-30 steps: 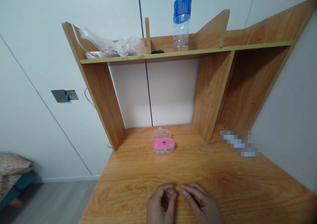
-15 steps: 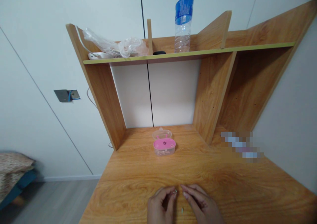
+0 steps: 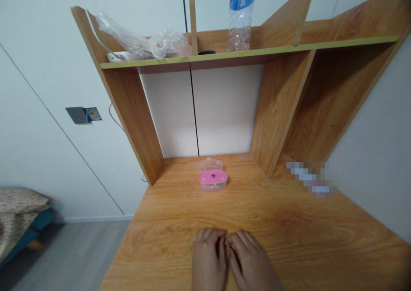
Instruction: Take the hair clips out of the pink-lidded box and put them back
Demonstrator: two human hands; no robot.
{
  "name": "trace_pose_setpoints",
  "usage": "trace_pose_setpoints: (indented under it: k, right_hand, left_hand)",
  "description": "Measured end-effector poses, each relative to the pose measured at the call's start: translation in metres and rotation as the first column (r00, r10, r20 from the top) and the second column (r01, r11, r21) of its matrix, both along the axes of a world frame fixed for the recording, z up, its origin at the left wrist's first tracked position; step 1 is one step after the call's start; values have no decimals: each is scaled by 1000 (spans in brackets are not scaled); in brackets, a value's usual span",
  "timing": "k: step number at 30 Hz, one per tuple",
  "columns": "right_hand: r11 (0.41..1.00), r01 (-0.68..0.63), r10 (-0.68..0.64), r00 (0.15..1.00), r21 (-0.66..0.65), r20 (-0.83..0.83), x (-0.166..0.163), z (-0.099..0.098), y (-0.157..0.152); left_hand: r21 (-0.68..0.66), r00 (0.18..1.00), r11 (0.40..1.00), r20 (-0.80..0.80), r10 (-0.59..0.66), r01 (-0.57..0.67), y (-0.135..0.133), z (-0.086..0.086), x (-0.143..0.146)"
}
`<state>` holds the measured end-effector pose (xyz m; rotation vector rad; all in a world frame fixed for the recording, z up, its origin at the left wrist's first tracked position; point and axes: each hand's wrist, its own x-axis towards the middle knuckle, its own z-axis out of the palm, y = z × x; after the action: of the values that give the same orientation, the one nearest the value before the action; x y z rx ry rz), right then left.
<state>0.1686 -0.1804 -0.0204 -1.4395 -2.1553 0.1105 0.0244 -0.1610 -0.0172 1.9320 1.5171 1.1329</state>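
My left hand (image 3: 208, 256) rests low over the wooden desk (image 3: 160, 248), with its thumb and fingers pinched together. Close against it, my right hand (image 3: 252, 259) is pinched in the same way, and the fingertips of the two hands meet. Whatever lies between the fingertips is too small and too covered to make out. Beyond the hands stands a small clear plastic box (image 3: 213, 186) with a pink inner cover (image 3: 213, 176). Its clear lid (image 3: 209, 165) is flipped back behind it.
A wooden shelf unit (image 3: 138, 111) rises at the desk's back. On its upper board are a plastic bottle (image 3: 240, 27) with a blue label, a crumpled clear bag (image 3: 170, 42) and a white device (image 3: 120, 56). A blurred-out item (image 3: 310, 179) lies at the right.
My hands have come together from a small gap. The tiny shiny loop in my left fingertips and the small greenish piece on the desk no longer show. The view has tilted slightly down.
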Motion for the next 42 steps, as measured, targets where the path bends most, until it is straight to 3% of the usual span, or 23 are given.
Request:
trace_pose_setpoints:
  k: [15,28,36,42]
  right_hand:
    - [998,41,-50,980,-55,-191,3,0,0]
    - [997,32,-45,980,-70,-192,3,-1,1]
    - [997,18,-34,978,-76,-208,5,3,0]
    - [997,27,-38,984,-68,-172,3,3,0]
  left_hand:
    - [-62,995,998,96,-20,26,-3,4,-1]
    - [-67,994,996,95,-48,55,-1,5,-1]
    - [-65,986,998,166,-7,18,1,-2,-1]
    - [-48,991,999,131,5,1,1,-1,-1]
